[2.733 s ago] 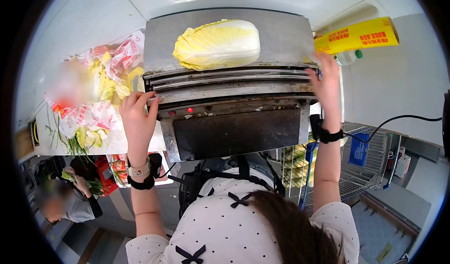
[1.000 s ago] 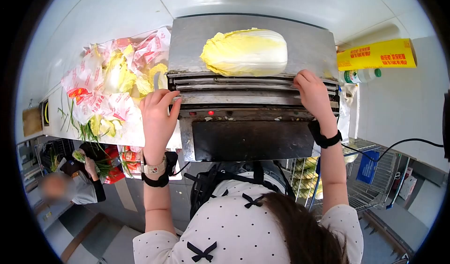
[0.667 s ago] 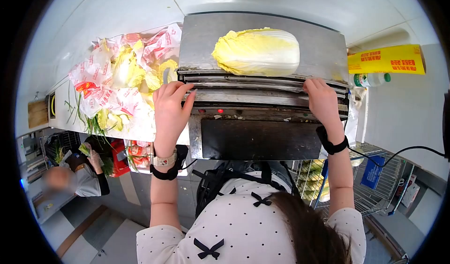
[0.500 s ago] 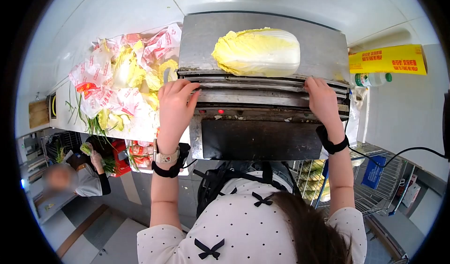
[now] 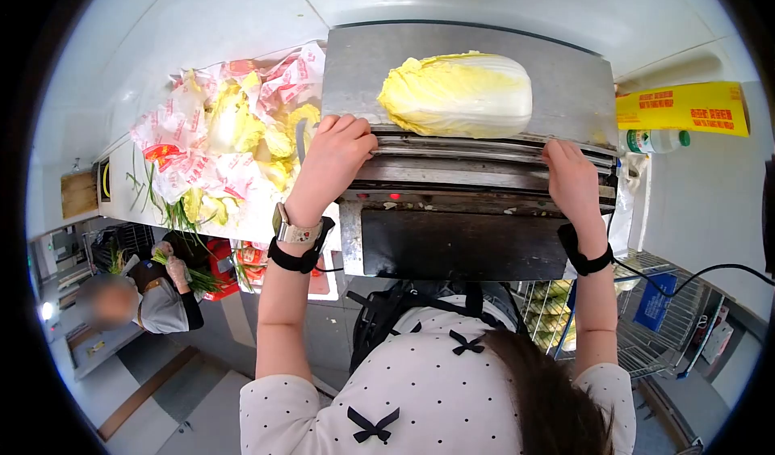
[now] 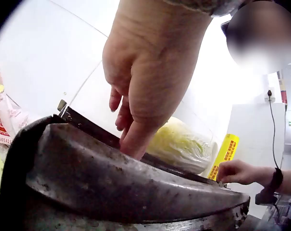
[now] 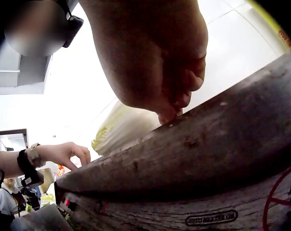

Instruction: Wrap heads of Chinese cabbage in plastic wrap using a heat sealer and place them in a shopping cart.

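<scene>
A whole napa cabbage (image 5: pixel 456 96) lies on its side on the steel top of a film wrapping machine (image 5: pixel 351 47), its leafy end to the left. In front of it run metal rollers (image 5: pixel 452 150) with shiny clear film (image 5: pixel 529 155) along them. My right hand (image 5: pixel 575 182) pinches the film's edge near the right end, thumb and fingertips together. My left hand (image 5: pixel 333 160) is bent over the left end of the rollers. In the left wrist view its thumb (image 6: pixel 136 139) reaches behind the metal front bar (image 6: pixel 131 180), which hides the fingertips; I cannot tell whether they grip film.
Loose cabbage leaves (image 5: pixel 234 124) and printed plastic bags (image 5: pixel 173 140) lie on the left counter. At right are a yellow printed tube (image 5: pixel 686 108), a plastic bottle (image 5: pixel 658 141) and a wire cart (image 5: pixel 646 326) holding wrapped produce. Another person (image 5: pixel 153 293) handles green vegetables at lower left.
My right hand has come from the machine's right edge onto the rollers and film. My left hand has slid rightward from the left edge and bent further over the rollers. The cabbage stays put.
</scene>
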`<act>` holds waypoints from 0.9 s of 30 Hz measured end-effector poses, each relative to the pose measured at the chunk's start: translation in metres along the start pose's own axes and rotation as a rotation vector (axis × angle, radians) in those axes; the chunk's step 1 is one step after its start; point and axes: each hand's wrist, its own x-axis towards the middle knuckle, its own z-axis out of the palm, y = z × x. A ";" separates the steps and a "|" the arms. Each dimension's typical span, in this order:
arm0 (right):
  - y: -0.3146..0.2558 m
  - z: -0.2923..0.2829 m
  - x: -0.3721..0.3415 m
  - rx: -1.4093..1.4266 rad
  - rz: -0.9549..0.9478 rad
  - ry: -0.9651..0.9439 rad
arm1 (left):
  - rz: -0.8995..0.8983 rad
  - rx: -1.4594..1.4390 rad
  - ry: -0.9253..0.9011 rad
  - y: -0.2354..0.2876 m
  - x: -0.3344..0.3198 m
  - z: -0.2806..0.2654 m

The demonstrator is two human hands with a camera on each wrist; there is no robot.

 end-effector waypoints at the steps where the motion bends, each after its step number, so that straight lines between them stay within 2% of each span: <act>1: 0.000 -0.001 0.000 -0.003 0.000 -0.002 | 0.007 -0.002 0.009 0.000 0.000 0.000; 7: 0.000 0.000 0.001 -0.015 -0.004 0.009 | 0.020 0.028 -0.021 -0.007 -0.001 0.003; 10: -0.001 0.000 0.001 -0.004 -0.002 0.009 | -0.064 -0.127 0.090 -0.005 0.001 0.002; 13: -0.002 -0.001 0.000 0.037 0.046 -0.008 | -0.104 -0.216 0.063 -0.009 -0.002 0.000; 16: -0.003 -0.002 0.000 0.064 0.072 -0.016 | -0.239 -0.454 0.012 -0.009 -0.009 0.007; 19: -0.002 -0.002 0.000 0.077 0.078 -0.013 | -0.446 -0.646 -0.160 -0.006 -0.008 -0.002; 22: -0.001 -0.001 -0.001 0.086 0.083 -0.004 | -0.338 -0.594 -0.077 -0.004 -0.002 -0.001; 25: -0.002 -0.001 0.000 0.091 0.086 0.010 | -0.274 -0.476 -0.141 0.004 0.005 -0.011; 27: -0.003 -0.001 0.001 0.102 0.090 0.019 | -0.165 -0.371 -0.067 0.002 0.004 -0.005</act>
